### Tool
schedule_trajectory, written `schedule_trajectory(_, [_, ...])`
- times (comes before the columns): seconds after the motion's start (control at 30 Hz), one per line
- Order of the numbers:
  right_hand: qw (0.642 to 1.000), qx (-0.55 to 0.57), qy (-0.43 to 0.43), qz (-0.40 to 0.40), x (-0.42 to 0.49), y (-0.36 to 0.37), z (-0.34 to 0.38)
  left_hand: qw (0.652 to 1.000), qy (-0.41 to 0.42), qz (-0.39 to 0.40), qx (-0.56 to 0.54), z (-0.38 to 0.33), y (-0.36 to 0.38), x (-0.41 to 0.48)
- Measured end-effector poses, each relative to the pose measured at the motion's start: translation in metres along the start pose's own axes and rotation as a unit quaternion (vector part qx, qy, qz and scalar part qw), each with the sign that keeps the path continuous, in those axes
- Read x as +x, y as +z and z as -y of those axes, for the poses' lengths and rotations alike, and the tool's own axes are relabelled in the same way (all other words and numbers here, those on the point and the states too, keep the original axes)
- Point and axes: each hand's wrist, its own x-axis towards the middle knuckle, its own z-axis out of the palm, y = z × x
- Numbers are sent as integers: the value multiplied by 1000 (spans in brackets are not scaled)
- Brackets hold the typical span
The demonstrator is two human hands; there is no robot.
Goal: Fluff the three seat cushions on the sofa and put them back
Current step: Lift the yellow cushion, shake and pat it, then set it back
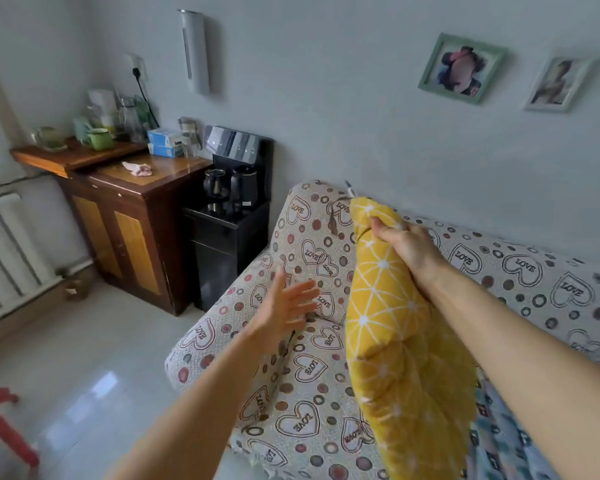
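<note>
A yellow cushion [392,327] with a white line pattern hangs upright over the sofa [305,372], which wears a cover printed with hearts and circles. My right hand [407,245] grips the cushion's top edge. To the left of the cushion, a short gap away, my left hand [284,308] is flat with fingers spread, palm facing it and holding nothing. A blue patterned cushion [499,441] lies on the seat at the lower right, partly hidden by my right arm and the yellow cushion.
A black water dispenser [232,216] with kettles stands beside the sofa arm. Left of it is a wooden cabinet [132,220] with cups and boxes on top. A radiator [7,254] lines the left wall. A red stool [0,420] is at the lower left.
</note>
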Motion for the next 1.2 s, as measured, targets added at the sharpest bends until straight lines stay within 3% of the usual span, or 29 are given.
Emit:
schedule_trajectory(0.1, [1000,2,-2,-6,0,-26,1,997,47,-48,27,-19,-53,-8])
schedule_trajectory(0.17, [1000,10,1,-23,1,-35,3,981,58,-180,-44,-44,-81,-2])
schedule_trajectory(0.23, [999,33,0,-12,-4,-38,8,921,77,-340,-173,-63,-90,10])
schedule_trajectory(0.27, [999,50,-2,10,-7,-34,9,888,78,-412,-187,-69,-81,16])
schedule_trajectory(0.3, [997,64,-2,37,-10,-28,10,881,76,-423,-201,-75,-64,24])
schedule_trajectory(0.33, [995,74,1,61,-13,-18,11,912,85,-349,-197,-77,-32,24])
schedule_trajectory(0.4, [992,75,4,103,-18,3,8,983,117,-60,-130,-63,42,14])
schedule_trajectory(0.43, [992,63,6,112,-19,9,4,987,122,39,-95,-49,68,13])
schedule_trajectory(0.5, [995,56,11,84,-16,7,-1,987,92,113,-74,-25,84,15])
schedule_trajectory(0.63, [999,36,28,-14,-6,-38,-12,998,47,24,-46,-4,28,22])
schedule_trajectory(0.73, [998,30,32,-48,-4,-57,-13,988,57,-119,-85,-26,-20,16])
schedule_trajectory(0.87, [993,33,21,-111,4,-46,-9,905,87,-356,-217,-54,-17,15])
schedule_trajectory(0.9, [993,39,16,-114,6,-34,-8,904,99,-354,-219,-58,6,5])
schedule_trajectory(0.93, [992,40,13,-118,10,-21,-9,925,101,-310,-196,-60,29,-8])
schedule_trajectory(1.03, [988,29,21,-151,15,2,-13,990,38,-87,-107,-47,93,-34])
schedule_trajectory(1.13, [976,6,75,-203,18,-23,-19,994,25,109,-2,-20,85,-20])
schedule_trajectory(1.2, [968,-5,95,-232,16,-49,-27,997,45,65,17,-6,53,-4])
